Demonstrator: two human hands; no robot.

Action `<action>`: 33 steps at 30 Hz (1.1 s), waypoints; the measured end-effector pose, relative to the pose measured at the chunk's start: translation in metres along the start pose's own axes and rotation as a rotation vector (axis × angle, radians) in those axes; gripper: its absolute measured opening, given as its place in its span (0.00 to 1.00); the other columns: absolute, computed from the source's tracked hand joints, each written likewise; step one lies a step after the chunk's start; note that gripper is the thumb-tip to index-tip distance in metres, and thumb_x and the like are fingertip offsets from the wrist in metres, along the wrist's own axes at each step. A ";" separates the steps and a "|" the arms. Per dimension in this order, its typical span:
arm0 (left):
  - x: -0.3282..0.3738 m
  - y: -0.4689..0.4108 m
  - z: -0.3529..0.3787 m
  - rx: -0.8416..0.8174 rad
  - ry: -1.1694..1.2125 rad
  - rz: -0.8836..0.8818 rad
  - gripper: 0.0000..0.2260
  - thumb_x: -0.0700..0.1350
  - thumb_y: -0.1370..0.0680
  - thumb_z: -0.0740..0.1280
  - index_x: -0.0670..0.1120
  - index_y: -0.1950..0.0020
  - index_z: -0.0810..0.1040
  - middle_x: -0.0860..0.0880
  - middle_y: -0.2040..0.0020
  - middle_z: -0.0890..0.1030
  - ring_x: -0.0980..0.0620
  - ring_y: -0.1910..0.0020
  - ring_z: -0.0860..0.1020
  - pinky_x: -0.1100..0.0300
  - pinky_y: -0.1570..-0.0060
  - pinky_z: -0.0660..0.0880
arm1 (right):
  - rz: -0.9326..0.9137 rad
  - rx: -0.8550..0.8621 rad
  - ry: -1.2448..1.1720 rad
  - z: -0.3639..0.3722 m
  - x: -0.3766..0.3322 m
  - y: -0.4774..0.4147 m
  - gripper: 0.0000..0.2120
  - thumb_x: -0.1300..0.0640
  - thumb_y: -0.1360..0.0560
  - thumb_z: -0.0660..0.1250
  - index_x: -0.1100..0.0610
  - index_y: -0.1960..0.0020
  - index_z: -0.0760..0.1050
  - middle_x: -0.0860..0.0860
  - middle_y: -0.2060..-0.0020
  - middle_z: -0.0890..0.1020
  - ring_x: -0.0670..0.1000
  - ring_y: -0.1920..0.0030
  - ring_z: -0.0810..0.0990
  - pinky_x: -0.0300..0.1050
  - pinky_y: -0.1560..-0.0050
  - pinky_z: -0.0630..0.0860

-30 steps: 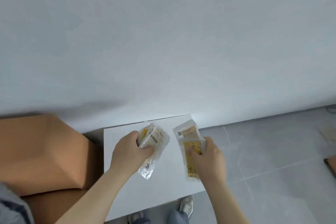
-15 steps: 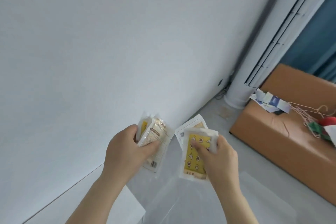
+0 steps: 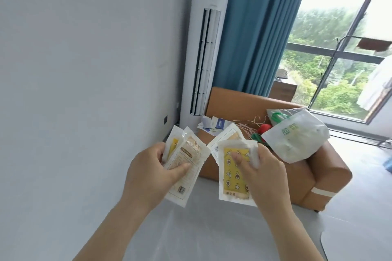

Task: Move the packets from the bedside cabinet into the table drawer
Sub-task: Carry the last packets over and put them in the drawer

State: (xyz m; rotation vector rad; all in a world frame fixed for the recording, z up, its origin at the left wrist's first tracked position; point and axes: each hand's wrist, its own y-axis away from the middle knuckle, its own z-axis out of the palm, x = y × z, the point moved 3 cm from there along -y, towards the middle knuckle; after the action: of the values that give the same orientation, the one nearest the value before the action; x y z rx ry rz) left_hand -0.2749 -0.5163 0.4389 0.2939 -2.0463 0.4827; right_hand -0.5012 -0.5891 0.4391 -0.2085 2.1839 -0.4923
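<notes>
Wall: plain pale grey wall (image 3: 84,70), smooth and matt, filling the left side.
Curtain: blue fabric curtain (image 3: 261,27), hanging in long vertical folds beside a dark-framed window (image 3: 339,53) with green trees outside.
Air conditioner: tall white column-shaped air conditioner (image 3: 205,44), smooth plastic, with a long dark vertical vent slot.
Sofa: tan leather-look sofa (image 3: 297,176), rounded at the arm, loaded with papers, thin wire hangers and a crinkled white plastic bag with green print (image 3: 297,137).
Left hand: the left hand (image 3: 148,171) is clamped on a pair of white plastic packets with beige and yellow print (image 3: 186,165); the thumb presses across the front one, the fingers are hidden behind.
Left packets: flat, glossy rectangles, fanned slightly, held in the air in front of the wall; long axis runs from lower right up toward the upper left, barcode end lowest.
Right hand: the right hand (image 3: 261,174) is closed on a pair of white plastic packets, the front one with a yellow patterned panel (image 3: 235,178); the thumb lies on that panel.
Right packets: flat, crinkled at the sealed edges, held in the air in front of the sofa, close beside the left pair without touching; the front one stands nearly upright, the rear one tilts leftward behind it.
</notes>
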 end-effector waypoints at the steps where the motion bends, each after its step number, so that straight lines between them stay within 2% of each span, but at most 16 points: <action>1: 0.006 -0.015 0.014 -0.029 0.007 0.017 0.10 0.52 0.34 0.77 0.53 0.59 0.79 0.58 0.63 0.83 0.59 0.65 0.81 0.54 0.62 0.80 | 0.000 0.026 0.024 -0.006 0.009 -0.014 0.20 0.39 0.30 0.68 0.55 0.61 0.70 0.47 0.66 0.81 0.52 0.65 0.81 0.55 0.64 0.79; 4: 0.024 -0.062 0.053 -0.110 0.028 0.075 0.11 0.52 0.34 0.77 0.53 0.56 0.80 0.58 0.61 0.84 0.60 0.62 0.82 0.54 0.60 0.81 | 0.013 0.105 0.074 -0.021 0.031 -0.054 0.21 0.37 0.31 0.67 0.55 0.61 0.70 0.47 0.67 0.81 0.52 0.65 0.81 0.54 0.64 0.79; 9: 0.043 -0.143 0.112 -0.232 0.060 0.174 0.10 0.52 0.34 0.78 0.54 0.58 0.80 0.60 0.61 0.83 0.61 0.63 0.82 0.52 0.61 0.81 | 0.120 0.200 0.121 -0.037 0.066 -0.116 0.21 0.37 0.32 0.69 0.55 0.59 0.73 0.46 0.65 0.83 0.49 0.63 0.83 0.52 0.62 0.81; 16: 0.074 -0.232 0.214 -0.420 0.062 0.286 0.10 0.52 0.34 0.77 0.56 0.57 0.79 0.61 0.62 0.83 0.64 0.63 0.80 0.64 0.68 0.75 | 0.287 0.261 0.194 -0.056 0.126 -0.177 0.15 0.40 0.32 0.72 0.51 0.58 0.76 0.44 0.66 0.82 0.45 0.65 0.82 0.49 0.61 0.80; 20: 0.088 -0.264 0.283 -0.516 0.063 0.309 0.11 0.52 0.33 0.77 0.57 0.55 0.79 0.63 0.61 0.83 0.64 0.63 0.81 0.60 0.66 0.79 | 0.348 0.297 0.196 -0.071 0.165 -0.213 0.14 0.42 0.32 0.73 0.51 0.58 0.77 0.44 0.66 0.83 0.44 0.65 0.82 0.46 0.62 0.80; 26: 0.127 -0.305 0.391 -0.567 0.069 0.365 0.10 0.52 0.33 0.76 0.57 0.56 0.79 0.63 0.61 0.82 0.63 0.62 0.81 0.61 0.67 0.78 | 0.381 0.369 0.206 -0.109 0.239 -0.277 0.12 0.42 0.33 0.73 0.49 0.58 0.78 0.41 0.67 0.82 0.44 0.65 0.82 0.46 0.61 0.81; 28: 0.143 -0.317 0.424 -0.588 0.064 0.384 0.09 0.53 0.33 0.76 0.57 0.56 0.78 0.63 0.61 0.82 0.62 0.61 0.80 0.64 0.68 0.77 | 0.401 0.382 0.192 -0.125 0.264 -0.299 0.12 0.42 0.32 0.73 0.49 0.57 0.79 0.42 0.66 0.83 0.43 0.65 0.82 0.46 0.60 0.81; 33: 0.175 -0.348 0.505 -0.622 0.077 0.396 0.09 0.52 0.33 0.76 0.57 0.57 0.79 0.66 0.61 0.81 0.65 0.61 0.80 0.62 0.67 0.77 | 0.435 0.408 0.199 -0.159 0.325 -0.351 0.13 0.41 0.33 0.74 0.49 0.57 0.78 0.44 0.66 0.83 0.44 0.64 0.82 0.50 0.60 0.80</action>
State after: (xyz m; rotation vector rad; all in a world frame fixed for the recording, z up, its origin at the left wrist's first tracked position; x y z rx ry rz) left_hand -0.6137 -1.0569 0.4409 -0.5016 -2.0693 0.0688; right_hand -0.8344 -0.9670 0.4383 0.5455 2.1759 -0.7116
